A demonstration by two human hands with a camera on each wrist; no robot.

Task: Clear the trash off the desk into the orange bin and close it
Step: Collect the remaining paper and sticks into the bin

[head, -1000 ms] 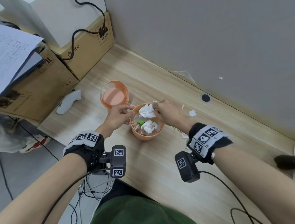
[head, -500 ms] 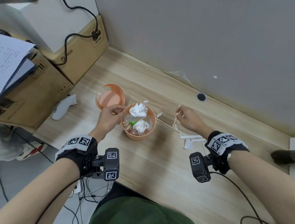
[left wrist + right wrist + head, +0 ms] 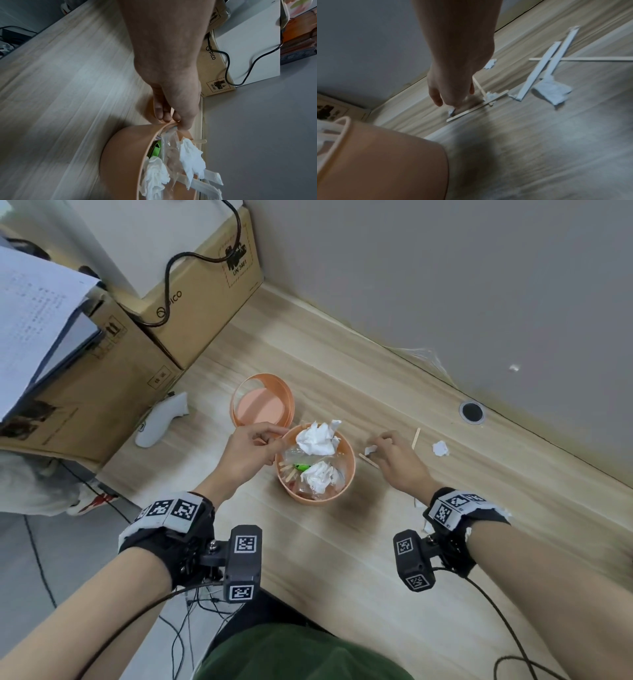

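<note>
Fingers of left hand pinching orange bin rim mid-desk, right hand fingers closing on a paper scrap beside a wooden stick, lid sitting behind bin.

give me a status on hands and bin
Left hand pinches orange bin rim. Right hand reaching small paper scrap. Lid off; sticks, scraps left on desk.
</note>
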